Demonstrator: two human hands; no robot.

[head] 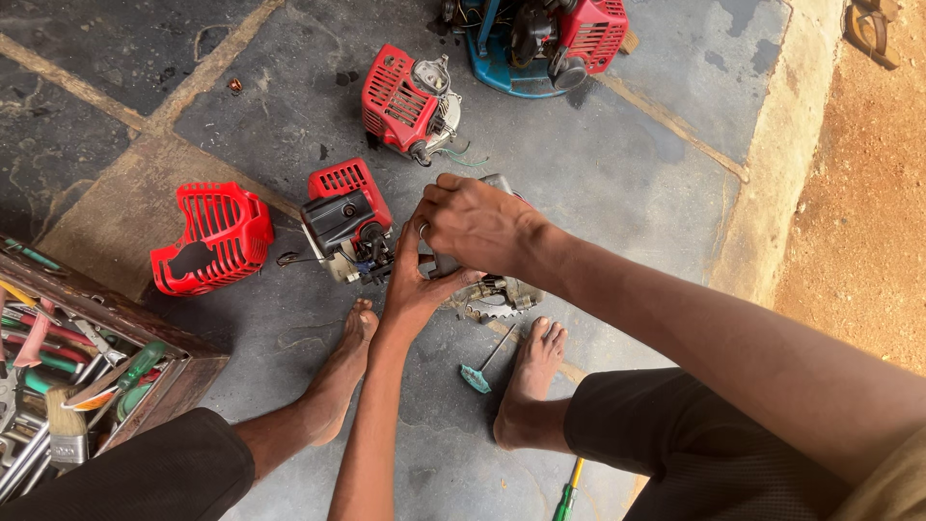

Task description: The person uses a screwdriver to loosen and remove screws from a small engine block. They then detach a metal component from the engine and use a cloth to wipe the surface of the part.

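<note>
Light: even, soft daylight — my arms cast only faint shadows on the grey stone floor [617,164]. Orange-brown dirt strip [858,193] brightest, near glare. Focus sharp; edges stretch slightly.

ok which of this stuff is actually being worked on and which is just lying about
In hand:
- small engine, held between left hand and right hand
- grey metal engine part under the hands

Lying about:
- red cover
- second red engine
- third engine on blue base
- toolbox
- small T-handled tool
- green screwdriver

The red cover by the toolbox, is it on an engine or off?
Off. The red engine cover lies alone on the stone floor, apart from the engine.
</note>
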